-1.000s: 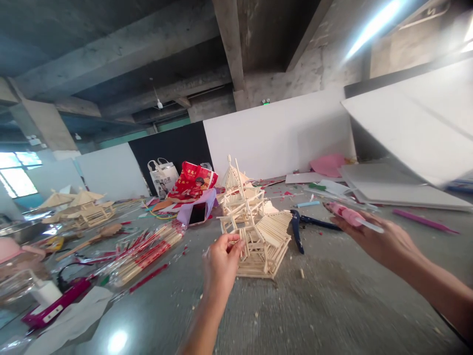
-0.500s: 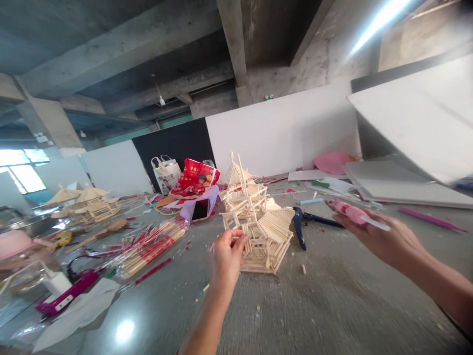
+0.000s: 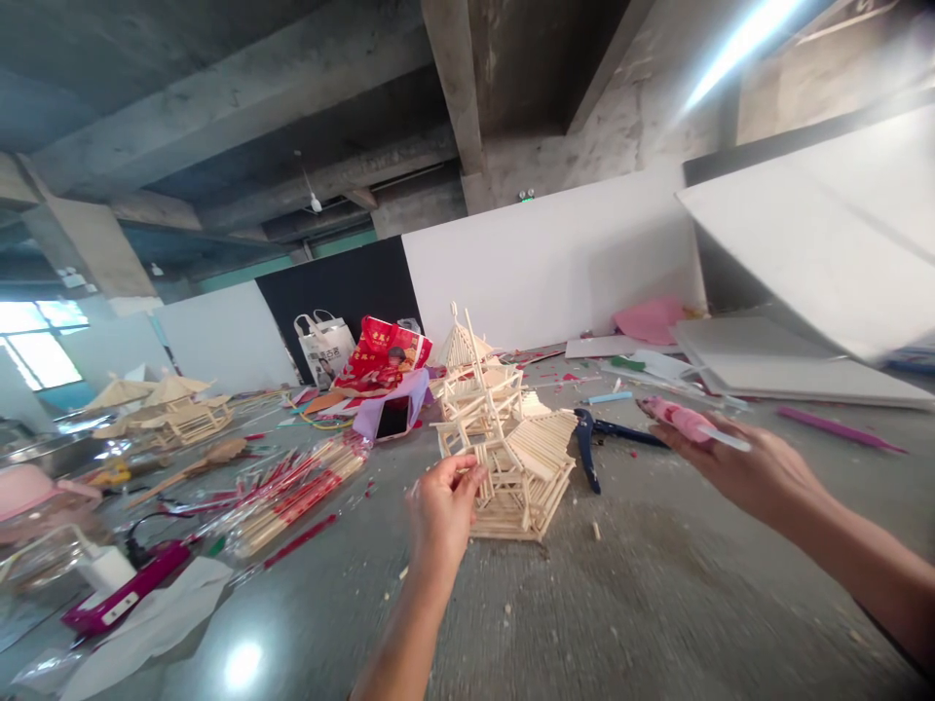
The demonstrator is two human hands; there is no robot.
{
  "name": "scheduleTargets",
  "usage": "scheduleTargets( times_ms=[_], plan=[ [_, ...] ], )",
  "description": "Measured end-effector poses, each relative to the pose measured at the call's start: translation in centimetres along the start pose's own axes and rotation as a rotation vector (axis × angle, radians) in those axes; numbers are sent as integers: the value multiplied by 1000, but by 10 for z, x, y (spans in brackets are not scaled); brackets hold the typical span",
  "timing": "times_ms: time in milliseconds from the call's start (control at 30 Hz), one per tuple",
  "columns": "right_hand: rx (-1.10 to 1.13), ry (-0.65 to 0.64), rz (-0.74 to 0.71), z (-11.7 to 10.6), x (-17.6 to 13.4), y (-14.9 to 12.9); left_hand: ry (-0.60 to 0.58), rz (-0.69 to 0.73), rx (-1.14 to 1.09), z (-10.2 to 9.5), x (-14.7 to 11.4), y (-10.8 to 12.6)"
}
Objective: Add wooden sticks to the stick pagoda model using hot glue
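A pavilion model [image 3: 542, 450] built of thin wooden sticks stands before me, with a tiled-looking stick roof and a pointed tower behind. My left hand [image 3: 440, 511] is closed in a pinch at the model's near left side, on short wooden sticks by its frame. Off to the right, my right hand [image 3: 764, 472] is wrapped round a pink glue gun [image 3: 681, 419], held above the table. A clear glue stick [image 3: 727, 438] pokes out of its back end. The gun's tip points away from me, apart from the model. Dark blue pliers [image 3: 586, 450] lie between model and gun.
Bundled wooden sticks [image 3: 296, 506] in plastic lie at left, near a purple power strip [image 3: 128, 589] and white paper. Behind are a phone [image 3: 394, 417], a red bag [image 3: 387, 358] and other stick models [image 3: 175, 409]. White boards [image 3: 796, 360] lie at back right.
The whole view has shifted slightly to the left. Both hands keep nearly the same pose, the left at the model and the right holding the glue gun.
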State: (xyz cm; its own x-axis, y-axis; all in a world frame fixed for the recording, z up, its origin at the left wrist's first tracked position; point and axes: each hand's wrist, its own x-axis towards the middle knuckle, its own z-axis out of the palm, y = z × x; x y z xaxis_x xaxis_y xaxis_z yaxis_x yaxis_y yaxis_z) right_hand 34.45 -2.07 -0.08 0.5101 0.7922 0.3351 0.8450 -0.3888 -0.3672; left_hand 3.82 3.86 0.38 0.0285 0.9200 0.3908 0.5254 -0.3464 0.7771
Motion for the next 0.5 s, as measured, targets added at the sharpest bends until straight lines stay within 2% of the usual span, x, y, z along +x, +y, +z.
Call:
scheduleTargets(
  times_ms=[400,500],
  plan=[
    [-9,-10,-9,-3,-2,-2,4,32,17,-1,0,0],
    [-10,80,-59,-2,-3,-2,5,34,18,-1,0,0]
  ],
)
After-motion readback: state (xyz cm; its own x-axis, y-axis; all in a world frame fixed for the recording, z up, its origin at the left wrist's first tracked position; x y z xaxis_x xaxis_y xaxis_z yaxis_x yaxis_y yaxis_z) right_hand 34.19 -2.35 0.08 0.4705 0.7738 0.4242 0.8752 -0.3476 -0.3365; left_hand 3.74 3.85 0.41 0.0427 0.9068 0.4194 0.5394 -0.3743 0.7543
